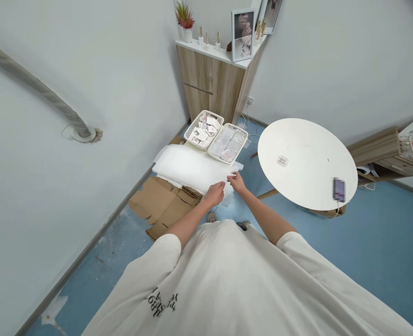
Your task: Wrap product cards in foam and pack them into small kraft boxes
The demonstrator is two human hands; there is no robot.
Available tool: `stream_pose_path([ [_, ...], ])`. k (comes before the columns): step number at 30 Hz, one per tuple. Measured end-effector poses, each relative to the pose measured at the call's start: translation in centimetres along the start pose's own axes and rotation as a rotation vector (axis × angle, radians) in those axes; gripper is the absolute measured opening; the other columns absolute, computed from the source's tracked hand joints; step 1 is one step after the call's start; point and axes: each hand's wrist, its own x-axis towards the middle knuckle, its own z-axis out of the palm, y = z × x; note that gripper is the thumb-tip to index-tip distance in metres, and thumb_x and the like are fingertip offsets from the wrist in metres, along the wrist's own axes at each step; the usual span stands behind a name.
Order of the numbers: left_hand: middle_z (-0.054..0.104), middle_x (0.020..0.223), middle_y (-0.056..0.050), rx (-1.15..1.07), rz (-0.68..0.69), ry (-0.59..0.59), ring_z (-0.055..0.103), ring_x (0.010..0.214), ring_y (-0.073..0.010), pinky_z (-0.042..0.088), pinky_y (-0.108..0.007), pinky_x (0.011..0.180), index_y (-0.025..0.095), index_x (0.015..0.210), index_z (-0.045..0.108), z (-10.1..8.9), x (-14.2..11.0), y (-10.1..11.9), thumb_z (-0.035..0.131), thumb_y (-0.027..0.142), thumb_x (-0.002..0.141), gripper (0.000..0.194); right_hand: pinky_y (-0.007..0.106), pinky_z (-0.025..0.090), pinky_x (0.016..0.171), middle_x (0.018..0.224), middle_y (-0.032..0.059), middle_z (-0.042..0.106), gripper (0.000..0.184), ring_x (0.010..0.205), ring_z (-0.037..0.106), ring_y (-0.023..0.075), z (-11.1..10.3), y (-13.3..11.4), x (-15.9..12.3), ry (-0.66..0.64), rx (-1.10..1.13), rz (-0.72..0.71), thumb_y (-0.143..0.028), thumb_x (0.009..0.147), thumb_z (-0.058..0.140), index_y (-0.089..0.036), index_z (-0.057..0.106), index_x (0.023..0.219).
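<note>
A stack of thin white packing sheets [188,165] lies in front of me, and both my hands are over its right end. My left hand [216,192] is closed, with thumb and fingertips together by the edge of the sheets. Just right of it, my right hand [236,181] is also closed in a pinch. Whatever is between the fingertips is too thin and pale to make out. A translucent edge shows below the hands. Beyond the stack stand a white basket [211,155] of clear plastic cases and another basket [188,135] of small printed packets.
Flattened cardboard boxes [160,200] lie at left, against the wall. To the right stands a round white table [304,140] with a small clear case [282,161] and a phone [338,190] on a cable. A wooden cabinet [213,79] is behind the baskets.
</note>
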Motion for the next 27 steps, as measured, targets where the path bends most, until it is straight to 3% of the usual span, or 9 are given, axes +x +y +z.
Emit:
stream_pose_path([
  [4,0.045,0.157,-0.012,-0.040,0.161,-0.028,0.042,0.145,-0.0250,0.037,-0.043,0.118,0.017,0.154,0.039,0.4,0.2,1.3,0.043,0.019,0.096,0.058,0.038,0.052,0.087,0.109,0.0104,0.069,0.048,0.098,0.067,0.0271,-2.0,-1.1,0.2,0.222,-0.138,-0.025,-0.039,0.086,0.054,-0.020,0.041,0.129],
  [7,0.045,0.156,-0.012,-0.108,0.235,-0.038,0.044,0.144,-0.0248,0.039,-0.043,0.117,0.018,0.154,0.037,0.5,0.8,2.7,0.043,0.029,0.100,0.056,0.040,0.051,0.086,0.107,0.0097,0.068,0.040,0.094,0.066,0.0288,-4.3,-0.7,-0.4,0.257,-0.211,-0.067,-0.031,0.087,0.049,-0.023,0.042,0.126],
  [11,0.047,0.154,-0.012,-0.171,0.211,-0.044,0.048,0.140,-0.0248,0.042,-0.044,0.114,0.020,0.153,0.035,0.5,2.5,4.7,0.039,0.034,0.103,0.052,0.039,0.051,0.086,0.107,0.0095,0.068,0.041,0.090,0.066,0.0277,-8.5,1.1,-1.2,0.320,-0.204,-0.082,-0.029,0.087,0.048,-0.023,0.044,0.127],
  [19,0.044,0.158,-0.013,-0.096,0.240,-0.116,0.042,0.145,-0.0258,0.037,-0.041,0.116,0.018,0.152,0.039,2.2,9.0,9.6,0.031,0.045,0.106,0.054,0.039,0.053,0.087,0.110,0.0112,0.071,0.041,0.098,0.066,0.0286,-19.7,6.9,-0.5,0.403,-0.213,-0.004,-0.030,0.087,0.052,-0.022,0.054,0.127],
  [24,0.037,0.162,-0.014,-0.036,0.221,-0.188,0.037,0.148,-0.0289,0.034,-0.044,0.118,0.016,0.153,0.039,4.9,15.0,13.8,0.027,0.049,0.106,0.059,0.038,0.053,0.089,0.110,0.0096,0.072,0.040,0.099,0.066,0.0265,-27.6,11.0,1.8,0.413,-0.239,0.014,-0.026,0.085,0.053,-0.021,0.059,0.125],
  [27,0.034,0.163,-0.015,0.023,0.192,-0.252,0.036,0.148,-0.0315,0.033,-0.046,0.118,0.016,0.154,0.037,7.2,19.1,17.0,0.034,0.044,0.104,0.057,0.037,0.053,0.087,0.109,0.0093,0.072,0.039,0.097,0.066,0.0261,-32.7,13.7,3.6,0.393,-0.239,0.031,-0.024,0.085,0.053,-0.022,0.062,0.123],
])
